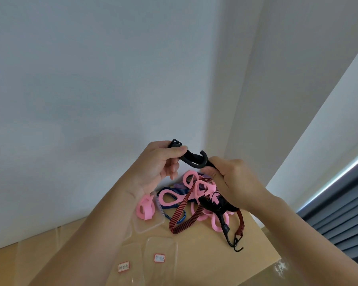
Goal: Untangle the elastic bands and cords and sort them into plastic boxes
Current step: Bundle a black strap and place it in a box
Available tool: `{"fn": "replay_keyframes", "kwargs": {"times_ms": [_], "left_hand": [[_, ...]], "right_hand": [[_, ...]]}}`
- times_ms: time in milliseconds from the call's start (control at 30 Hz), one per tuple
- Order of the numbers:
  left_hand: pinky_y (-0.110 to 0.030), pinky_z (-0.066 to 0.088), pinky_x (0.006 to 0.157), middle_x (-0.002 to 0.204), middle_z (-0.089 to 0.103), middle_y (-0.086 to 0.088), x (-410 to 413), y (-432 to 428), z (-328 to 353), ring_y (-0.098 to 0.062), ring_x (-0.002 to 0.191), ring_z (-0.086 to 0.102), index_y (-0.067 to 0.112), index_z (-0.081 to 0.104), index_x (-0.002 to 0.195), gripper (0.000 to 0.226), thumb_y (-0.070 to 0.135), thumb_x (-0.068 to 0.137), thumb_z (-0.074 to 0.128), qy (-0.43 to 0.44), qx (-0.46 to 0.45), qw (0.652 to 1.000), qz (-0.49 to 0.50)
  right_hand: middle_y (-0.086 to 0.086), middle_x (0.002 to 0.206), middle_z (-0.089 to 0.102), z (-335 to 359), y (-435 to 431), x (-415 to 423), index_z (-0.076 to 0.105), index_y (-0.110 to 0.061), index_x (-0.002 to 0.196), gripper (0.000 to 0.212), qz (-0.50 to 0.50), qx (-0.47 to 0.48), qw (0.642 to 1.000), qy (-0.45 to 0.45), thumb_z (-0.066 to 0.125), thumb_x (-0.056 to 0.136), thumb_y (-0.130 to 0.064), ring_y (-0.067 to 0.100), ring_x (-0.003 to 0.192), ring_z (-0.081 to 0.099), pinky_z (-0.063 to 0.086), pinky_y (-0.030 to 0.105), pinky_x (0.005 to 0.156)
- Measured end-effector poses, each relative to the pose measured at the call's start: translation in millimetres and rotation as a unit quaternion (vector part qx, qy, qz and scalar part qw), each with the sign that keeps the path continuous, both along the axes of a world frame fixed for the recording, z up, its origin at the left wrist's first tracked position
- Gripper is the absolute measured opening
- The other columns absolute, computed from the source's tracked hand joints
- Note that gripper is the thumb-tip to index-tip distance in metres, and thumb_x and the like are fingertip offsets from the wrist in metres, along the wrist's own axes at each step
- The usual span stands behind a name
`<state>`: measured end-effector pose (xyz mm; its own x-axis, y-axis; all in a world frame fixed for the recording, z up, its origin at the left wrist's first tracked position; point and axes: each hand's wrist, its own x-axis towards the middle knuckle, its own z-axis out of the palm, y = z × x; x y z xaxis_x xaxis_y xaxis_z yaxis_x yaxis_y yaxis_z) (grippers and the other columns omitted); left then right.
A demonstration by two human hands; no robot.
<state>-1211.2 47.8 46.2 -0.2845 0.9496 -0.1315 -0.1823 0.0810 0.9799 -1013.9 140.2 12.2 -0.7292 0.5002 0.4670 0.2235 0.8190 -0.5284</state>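
- Closest to me, a clear near box (130,256) and a second box (161,243) to its right sit side by side on the bench (205,263). Each has a red-edged label I cannot read.
- Just beyond them, a third box (153,227), also clear, holds a rolled pink band (145,210).
- My left hand (156,165) is raised above the bench, thumb and fingers pinching the shank of a black hook (195,161).
- My right hand (234,178) is curled round the black cord just beside the hook's curve. My grip hides that stretch of cord.
- Under both hands the tangle lies on the bench: pink bands (203,188), a blue cord (166,205), a red striped cord (179,214) and a dark bundle (213,203).
- From the bundle a strand runs to a small hook (233,242) near the bench's right edge.
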Motion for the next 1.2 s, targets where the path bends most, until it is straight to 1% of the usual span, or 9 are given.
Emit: {"fn": "replay_keyframes", "kwargs": {"times_ms": [133, 333, 500, 633, 800, 900, 967, 1033, 1200], "left_hand": [[-0.028, 0.039, 0.042, 0.061, 0.043, -0.003, -3.3, -4.8, -9.1, -0.018, 0.051, 0.041, 0.007, 0.062, 0.077, 0.017, 0.012, 0.090, 0.071, 0.025, -0.003, 1.000, -0.005], [-0.032, 0.044, 0.047, 0.059, 0.056, -0.005, 7.8, -4.1, -9.0, -0.027, 0.045, 0.050, 0.010, 0.064, 0.084, 0.022, 0.032, 0.083, 0.066, 0.198, 0.011, 0.978, 0.070], [-0.032, 0.059, 0.071, 0.078, 0.069, 0.010, 35.1, -8.6, -19.4, -0.013, 0.071, 0.073, 0.028, 0.062, 0.090, 0.011, 0.026, 0.092, 0.073, 0.345, 0.083, 0.916, 0.186], [-0.017, 0.055, 0.068, 0.079, 0.066, 0.014, 56.8, -11.3, -33.1, -0.004, 0.074, 0.067, 0.015, 0.064, 0.095, 0.015, 0.024, 0.089, 0.073, 0.441, 0.189, 0.842, 0.247], [-0.041, 0.056, 0.054, 0.081, 0.065, -0.003, 73.8, -10.4, -51.2, -0.020, 0.065, 0.065, 0.002, 0.065, 0.095, 0.020, 0.016, 0.089, 0.077, 0.528, 0.218, 0.779, 0.256], [-0.043, 0.059, 0.060, 0.083, 0.069, 0.003, 73.2, -18.7, -51.7, -0.018, 0.071, 0.070, 0.012, 0.064, 0.101, 0.028, 0.035, 0.090, 0.077, 0.446, 0.199, 0.850, 0.198], [-0.051, 0.062, 0.065, 0.086, 0.073, 0.002, 71.7, -25.1, -44.3, -0.022, 0.076, 0.074, 0.022, 0.064, 0.103, 0.043, 0.059, 0.085, 0.073, 0.288, 0.133, 0.941, 0.121], [-0.052, 0.062, 0.061, 0.090, 0.075, -0.006, 66.6, -28.0, -34.5, -0.027, 0.075, 0.075, 0.022, 0.067, 0.103, 0.045, 0.062, 0.083, 0.072, 0.117, 0.061, 0.990, 0.057], [-0.024, 0.042, 0.059, 0.096, 0.072, -0.016, 44.7, -26.7, -19.7, -0.015, 0.065, 0.055, 0.002, 0.065, 0.119, 0.045, 0.024, 0.082, 0.076, -0.142, -0.044, 0.985, -0.091]], "right_hand": [[-0.013, 0.057, 0.037, 8.2, 1.3, 1.4, 0.058, -0.053, 0.069, 0.032, 0.060, -0.205, 0.974, -0.074, 0.046, 0.099, -0.049, 0.008, 0.053, 0.035, 0.032, 0.021, 0.052], [-0.014, 0.054, 0.042, 3.7, 3.0, -0.9, 0.054, -0.027, 0.069, 0.040, 0.017, -0.214, 0.974, -0.074, 0.042, 0.100, -0.051, 0.005, 0.049, 0.037, 0.033, 0.017, 0.050], [-0.014, 0.043, 0.039, -3.6, 2.2, -15.5, 0.048, -0.021, 0.061, 0.048, -0.090, -0.274, 0.957, -0.014, 0.045, 0.107, -0.035, 0.004, 0.039, 0.032, 0.029, 0.013, 0.040], [-0.011, 0.045, 0.037, -8.4, -9.3, -32.8, 0.045, -0.011, 0.062, 0.051, -0.169, -0.279, 0.945, 0.027, 0.045, 0.106, -0.037, 0.008, 0.043, 0.030, 0.028, 0.020, 0.043], [0.000, 0.054, 0.047, -11.6, -16.4, -36.2, 0.052, -0.005, 0.069, 0.049, -0.189, -0.287, 0.936, 0.071, 0.045, 0.107, -0.035, 0.016, 0.052, 0.040, 0.034, 0.033, 0.053], [-0.005, 0.054, 0.046, -13.6, -12.1, -30.1, 0.052, -0.010, 0.068, 0.047, -0.173, -0.286, 0.941, 0.058, 0.046, 0.107, -0.036, 0.012, 0.051, 0.039, 0.032, 0.029, 0.052], [-0.003, 0.058, 0.048, -14.1, -6.7, -23.1, 0.054, -0.014, 0.070, 0.044, -0.159, -0.273, 0.947, 0.049, 0.045, 0.108, -0.036, 0.013, 0.054, 0.041, 0.033, 0.031, 0.053], [0.004, 0.063, 0.055, -13.1, -0.7, -15.3, 0.054, -0.016, 0.073, 0.041, -0.149, -0.243, 0.957, 0.049, 0.044, 0.108, -0.035, 0.020, 0.058, 0.049, 0.041, 0.039, 0.056], [0.003, 0.060, 0.052, -4.0, 6.9, -2.2, 0.056, -0.014, 0.080, 0.037, -0.114, -0.175, 0.977, 0.051, 0.045, 0.104, -0.040, 0.017, 0.054, 0.047, 0.045, 0.043, 0.054]]}}
